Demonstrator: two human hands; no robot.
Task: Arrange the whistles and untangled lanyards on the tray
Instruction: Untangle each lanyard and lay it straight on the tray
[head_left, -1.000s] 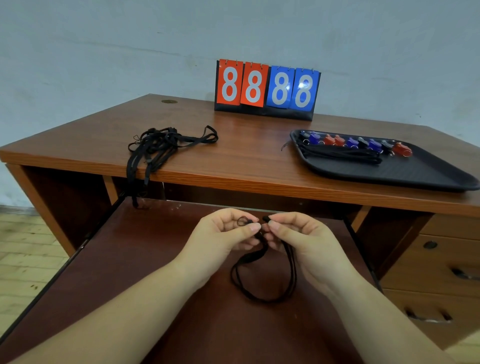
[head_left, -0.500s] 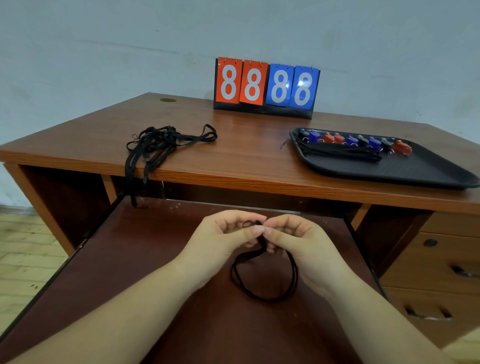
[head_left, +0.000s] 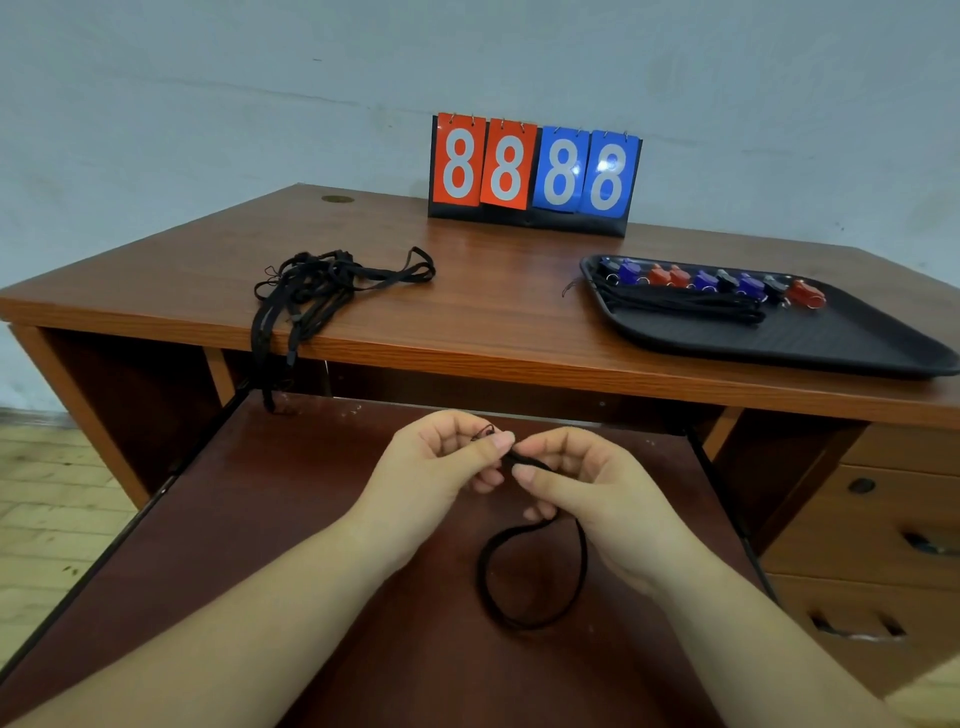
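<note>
While both hands work over the pull-out shelf (head_left: 311, 519), left hand (head_left: 441, 462) & right hand (head_left: 582, 483) pinch one black lanyard (head_left: 530, 582), loop hanging below. Tangled lanyards (head_left: 317, 286) on desk (head_left: 493, 312) left; whistles (head_left: 711, 280) w/ cords on tray (head_left: 831, 343) right.

Right hand (head_left: 587, 491) now lower and slightly apart from left hand (head_left: 447, 457), lanyard (head_left: 530, 577) stretched between

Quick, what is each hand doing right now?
Left hand: fingers curled, pinching one end of the black lanyard.
Right hand: fingers curled, pinching the same lanyard; its loop hangs below.
</note>
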